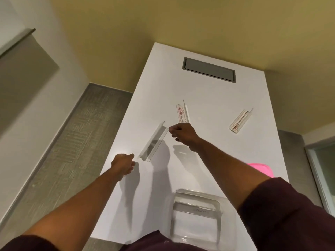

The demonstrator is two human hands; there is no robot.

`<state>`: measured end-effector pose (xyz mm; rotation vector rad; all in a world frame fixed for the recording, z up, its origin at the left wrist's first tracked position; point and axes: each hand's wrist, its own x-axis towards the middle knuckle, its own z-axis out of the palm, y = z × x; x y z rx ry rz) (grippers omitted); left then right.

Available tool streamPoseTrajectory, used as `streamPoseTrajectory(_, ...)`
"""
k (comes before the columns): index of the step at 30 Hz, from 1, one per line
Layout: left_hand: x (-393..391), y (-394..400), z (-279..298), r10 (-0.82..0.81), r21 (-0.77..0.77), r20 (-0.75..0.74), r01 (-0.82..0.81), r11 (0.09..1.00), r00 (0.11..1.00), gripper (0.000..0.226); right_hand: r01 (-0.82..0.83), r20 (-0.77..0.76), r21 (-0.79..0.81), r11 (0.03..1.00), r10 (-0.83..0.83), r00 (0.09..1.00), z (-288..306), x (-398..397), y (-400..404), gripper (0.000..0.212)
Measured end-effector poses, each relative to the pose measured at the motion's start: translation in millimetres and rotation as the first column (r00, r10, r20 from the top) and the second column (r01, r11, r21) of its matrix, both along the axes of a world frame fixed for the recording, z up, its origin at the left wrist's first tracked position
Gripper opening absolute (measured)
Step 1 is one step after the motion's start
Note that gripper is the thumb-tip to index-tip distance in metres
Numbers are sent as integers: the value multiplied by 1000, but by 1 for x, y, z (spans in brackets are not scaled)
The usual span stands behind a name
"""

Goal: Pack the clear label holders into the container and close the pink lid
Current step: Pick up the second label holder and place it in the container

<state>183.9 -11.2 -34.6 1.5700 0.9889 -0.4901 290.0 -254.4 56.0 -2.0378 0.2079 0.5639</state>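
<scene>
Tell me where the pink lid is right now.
In the head view the pink lid lies at the white table's right edge, partly hidden behind the right forearm, beyond the clear container.

Pink lid (262, 168) mostly hidden behind right forearm, lower right. Container (196, 214) near edge blocked by clothing, bottom centre. Holder label text (181, 111) too small to read.

Bare table (208, 91) between scattered holders; container (196, 212) occupies near edge.
</scene>
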Motion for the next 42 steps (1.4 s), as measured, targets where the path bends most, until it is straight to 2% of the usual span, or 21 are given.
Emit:
streamPoseTrajectory(3,6,2,-12,38,-118,-73,-46,992,997,24,-89,25,-103,991,92,995,-11,27,24,7)
streamPoseTrajectory(4,8,3,-17,46,-144,-89,-58,988,995,26,-117,25,-145,982,122,992,-15,34,31,14)
streamPoseTrajectory(6,9,1,-24,51,-173,-105,-69,983,993,25,-138,23,-211,968,146,989,-24,45,40,41)
streamPoseTrajectory(11,13,-5,-31,131,-288,-106,-156,945,986,15,-265,-50,-361,894,265,963,-44,66,57,56)
streamPoseTrajectory(15,14,-7,-33,180,-366,-130,-216,905,975,15,-307,-100,-403,862,292,951,-59,72,66,51)
streamPoseTrajectory(20,15,-8,-40,172,-418,-150,-220,881,974,9,-233,-29,-425,875,244,969,-72,75,74,32)
streamPoseTrajectory(24,13,-9,-40,185,-363,-147,-227,904,972,4,-168,31,-422,891,199,979,-74,74,75,8)
streamPoseTrajectory(26,13,-8,-40,201,-352,-113,-228,908,973,10,-130,89,-427,895,184,979,-71,72,72,6)
streamPoseTrajectory(29,14,-9,-34,214,-327,-67,-224,918,975,19,-63,175,-411,909,147,973,-63,63,62,11)
streamPoseTrajectory(33,17,-8,-22,221,-239,-12,-217,946,975,30,75,206,-288,955,-14,978,-53,42,39,20)
streamPoseTrajectory(37,13,-9,-7,93,-25,86,-91,996,992,34,131,155,-172,976,-105,982,-43,10,9,34)
streamPoseTrajectory(42,-1,-27,11,-77,214,218,29,976,973,27,82,72,-117,990,-74,995,-37,-37,-27,42)
